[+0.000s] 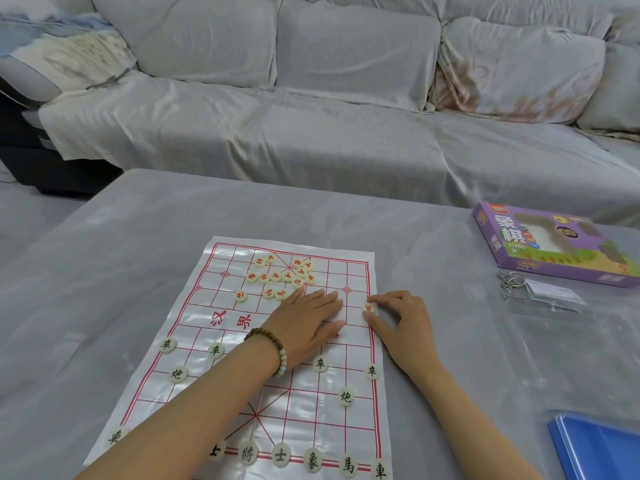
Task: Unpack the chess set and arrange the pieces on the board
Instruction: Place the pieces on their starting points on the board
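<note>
Fingers (384, 298): right hand (405, 327) pinching round cream red-lettered chess piece (369, 308) at glossy red-gridded plastic board (221, 299) edge
Left hand (304, 323): just flat, fingers straight, pressing board

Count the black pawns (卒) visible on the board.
4, in one row on the board's near half: one pawn near the left edge, one just right of it, one right of the left arm, one at the right edge. A fifth may lie hidden under that arm.

The grey table (114, 278) held the board sheet (353, 271) at its near edge, a purple box (550, 247) and metal rings (509, 282) along its right edge, blue sheets (602, 448) at the near-right corner.
</note>
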`<action>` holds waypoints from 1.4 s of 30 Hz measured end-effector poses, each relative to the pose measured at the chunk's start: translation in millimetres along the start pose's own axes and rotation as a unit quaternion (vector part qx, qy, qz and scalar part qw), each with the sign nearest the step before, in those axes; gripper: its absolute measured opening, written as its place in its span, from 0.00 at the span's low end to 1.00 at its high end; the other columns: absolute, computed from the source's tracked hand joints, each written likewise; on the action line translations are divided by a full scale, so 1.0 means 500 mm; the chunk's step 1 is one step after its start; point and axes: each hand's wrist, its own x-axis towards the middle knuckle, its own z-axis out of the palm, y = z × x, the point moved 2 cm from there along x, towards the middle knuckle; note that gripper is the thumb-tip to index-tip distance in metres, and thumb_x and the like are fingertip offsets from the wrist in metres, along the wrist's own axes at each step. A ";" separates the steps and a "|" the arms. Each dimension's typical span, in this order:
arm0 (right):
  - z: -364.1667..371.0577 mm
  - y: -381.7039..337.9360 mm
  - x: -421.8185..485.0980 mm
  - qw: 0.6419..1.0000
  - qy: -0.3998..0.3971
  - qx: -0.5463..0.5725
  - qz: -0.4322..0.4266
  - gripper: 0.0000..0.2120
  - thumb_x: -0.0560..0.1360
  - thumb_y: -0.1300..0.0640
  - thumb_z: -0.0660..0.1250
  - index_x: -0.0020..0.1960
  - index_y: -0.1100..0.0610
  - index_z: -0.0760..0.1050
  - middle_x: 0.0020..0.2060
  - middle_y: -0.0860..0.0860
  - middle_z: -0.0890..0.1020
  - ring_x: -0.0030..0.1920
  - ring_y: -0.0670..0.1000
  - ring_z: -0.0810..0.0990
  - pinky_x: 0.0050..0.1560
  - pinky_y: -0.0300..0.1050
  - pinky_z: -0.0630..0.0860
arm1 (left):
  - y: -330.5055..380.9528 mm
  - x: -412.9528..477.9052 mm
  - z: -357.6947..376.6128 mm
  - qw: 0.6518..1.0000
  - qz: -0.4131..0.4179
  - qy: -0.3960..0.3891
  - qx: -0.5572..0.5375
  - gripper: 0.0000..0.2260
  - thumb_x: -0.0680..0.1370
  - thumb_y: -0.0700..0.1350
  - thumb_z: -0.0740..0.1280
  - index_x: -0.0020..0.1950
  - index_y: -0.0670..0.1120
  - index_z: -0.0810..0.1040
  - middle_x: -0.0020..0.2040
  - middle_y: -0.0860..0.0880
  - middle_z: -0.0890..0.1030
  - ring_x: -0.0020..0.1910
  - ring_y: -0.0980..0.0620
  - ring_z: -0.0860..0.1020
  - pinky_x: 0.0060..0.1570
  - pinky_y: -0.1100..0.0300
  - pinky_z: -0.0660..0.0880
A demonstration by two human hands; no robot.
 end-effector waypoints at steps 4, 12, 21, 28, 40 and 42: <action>-0.006 -0.011 -0.002 0.999 0.021 0.024 -0.005 0.12 0.72 0.49 0.70 0.55 0.47 0.79 0.49 0.42 0.73 0.52 0.43 0.70 0.53 0.36 0.67 | -0.024 -0.027 -0.012 1.000 -0.007 -0.001 -0.010 0.24 0.81 0.56 0.45 0.76 0.52 0.51 0.77 0.55 0.50 0.75 0.56 0.47 0.72 0.61 0.41; 0.035 -0.098 0.016 0.997 -0.046 -0.023 -0.064 0.16 0.75 0.48 0.66 0.63 0.46 0.74 0.61 0.44 0.71 0.62 0.45 0.67 0.63 0.38 0.61 | -0.109 -0.110 -0.015 0.998 -0.053 -0.038 0.009 0.48 0.58 0.73 0.21 0.75 0.55 0.39 0.75 0.57 0.37 0.73 0.57 0.35 0.70 0.58 0.35; 0.102 -0.190 0.082 0.985 -0.115 -0.068 -0.107 0.15 0.77 0.48 0.63 0.62 0.47 0.75 0.62 0.46 0.73 0.64 0.47 0.66 0.65 0.42 0.60 | -0.123 -0.108 -0.018 0.995 -0.074 -0.063 0.007 0.34 0.72 0.67 0.33 0.75 0.53 0.38 0.76 0.55 0.36 0.74 0.54 0.36 0.72 0.56 0.36; 0.132 -0.222 0.141 0.978 -0.141 -0.119 -0.096 0.12 0.74 0.48 0.68 0.56 0.47 0.80 0.57 0.48 0.75 0.59 0.49 0.68 0.59 0.44 0.64 | -0.126 -0.104 -0.025 0.995 -0.067 -0.072 0.020 0.28 0.78 0.63 0.40 0.76 0.56 0.40 0.76 0.54 0.38 0.74 0.53 0.36 0.73 0.54 0.37; 0.068 -0.190 0.138 0.996 -0.078 0.002 -0.050 0.08 0.71 0.46 0.70 0.48 0.46 0.80 0.50 0.43 0.76 0.53 0.45 0.72 0.56 0.43 0.68 | -0.126 -0.089 -0.019 0.995 -0.061 -0.072 0.032 0.26 0.78 0.63 0.40 0.75 0.59 0.40 0.76 0.54 0.37 0.74 0.50 0.35 0.72 0.53 0.36; 0.042 -0.163 0.123 0.997 -0.065 0.000 -0.039 0.06 0.70 0.45 0.70 0.46 0.44 0.78 0.47 0.41 0.76 0.49 0.43 0.72 0.52 0.41 0.69 | -0.124 -0.078 -0.022 0.995 -0.063 -0.070 0.033 0.27 0.78 0.62 0.41 0.75 0.58 0.41 0.76 0.53 0.38 0.75 0.50 0.36 0.73 0.52 0.38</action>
